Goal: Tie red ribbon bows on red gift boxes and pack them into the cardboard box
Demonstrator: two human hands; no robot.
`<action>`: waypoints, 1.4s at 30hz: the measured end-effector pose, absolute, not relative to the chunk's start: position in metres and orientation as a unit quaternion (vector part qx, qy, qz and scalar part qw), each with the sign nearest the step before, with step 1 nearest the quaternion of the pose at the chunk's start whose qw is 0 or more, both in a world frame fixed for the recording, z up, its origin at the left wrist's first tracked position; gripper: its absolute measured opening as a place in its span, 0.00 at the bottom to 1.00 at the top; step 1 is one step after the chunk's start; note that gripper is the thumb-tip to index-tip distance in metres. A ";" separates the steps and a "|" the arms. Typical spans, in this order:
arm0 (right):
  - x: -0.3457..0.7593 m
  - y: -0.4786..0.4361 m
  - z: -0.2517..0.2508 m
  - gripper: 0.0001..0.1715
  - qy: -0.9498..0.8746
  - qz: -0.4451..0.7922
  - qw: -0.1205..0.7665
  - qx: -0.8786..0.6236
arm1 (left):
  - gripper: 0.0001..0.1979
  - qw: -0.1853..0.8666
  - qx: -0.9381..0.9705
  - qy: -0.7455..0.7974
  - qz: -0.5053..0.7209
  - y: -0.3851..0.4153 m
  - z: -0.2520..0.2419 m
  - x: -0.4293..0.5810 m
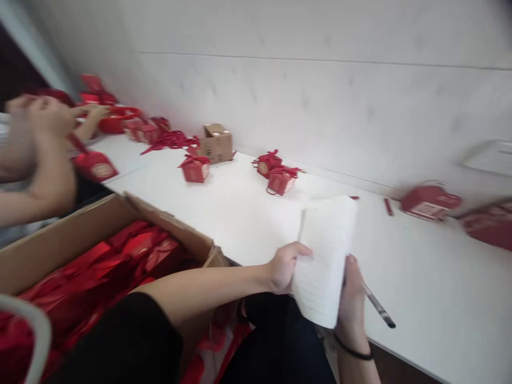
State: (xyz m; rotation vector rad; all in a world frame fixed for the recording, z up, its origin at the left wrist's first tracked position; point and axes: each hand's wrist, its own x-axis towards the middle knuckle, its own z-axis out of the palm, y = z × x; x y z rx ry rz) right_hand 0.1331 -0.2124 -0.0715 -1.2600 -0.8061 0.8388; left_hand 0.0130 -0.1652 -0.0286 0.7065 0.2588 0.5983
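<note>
A notebook (326,261) with white, faintly lined pages is held up over the table's front edge, above my lap. My left hand (285,266) grips its left side, the thumb lying over the page. At the right edge, my right hand (352,293) is closed around the notebook, with a dark hair tie on the wrist. A pen (379,305) with a dark end sticks out from this same hand, pointing down to the right. Motion blur hides any writing on the page.
Red ribbon-tied gift boxes (282,180) stand on the white table (240,213), near a small cardboard box (216,144). To my left is a large carton (168,221) full of red packaging. Another person's arms (52,144) work at far left. More red boxes (430,202) sit rightward.
</note>
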 end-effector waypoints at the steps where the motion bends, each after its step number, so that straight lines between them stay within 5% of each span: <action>1: 0.132 -0.212 -0.067 0.16 -0.313 0.391 0.675 -0.542 | 0.25 0.890 0.336 0.123 0.283 -0.164 -0.021 0.010; 6: 0.137 -0.214 -0.047 0.19 -0.210 0.418 0.736 -0.489 | 0.18 0.841 0.431 0.203 0.256 -0.161 -0.007 0.004; 10: 0.162 -0.224 -0.056 0.25 -0.185 0.377 0.747 -0.514 | 0.19 0.678 0.599 0.364 0.224 -0.153 -0.026 0.006; 13: 0.181 -0.233 -0.072 0.26 -0.233 0.354 0.696 -0.579 | 0.20 0.615 0.651 0.422 0.138 -0.149 -0.046 0.011; 22: 0.198 -0.249 -0.115 0.19 -0.434 0.213 0.470 -0.738 | 0.11 0.666 0.622 0.412 -0.011 -0.163 -0.085 0.018; 32: 0.203 -0.248 -0.137 0.10 -0.610 0.039 0.389 -0.689 | 0.12 0.534 0.734 0.407 -0.104 -0.155 -0.080 0.012; 36: 0.208 -0.246 -0.143 0.21 -0.688 -0.024 0.316 -0.654 | 0.10 0.371 0.840 0.393 -0.046 -0.154 -0.075 0.013; 39: 0.211 -0.249 -0.139 0.25 -0.714 -0.026 0.282 -0.640 | 0.20 0.221 0.903 0.369 -0.017 -0.154 -0.075 0.014; 42: 0.213 -0.249 -0.125 0.28 -0.724 0.011 0.278 -0.632 | 0.28 0.176 0.925 0.336 -0.035 -0.155 -0.078 0.015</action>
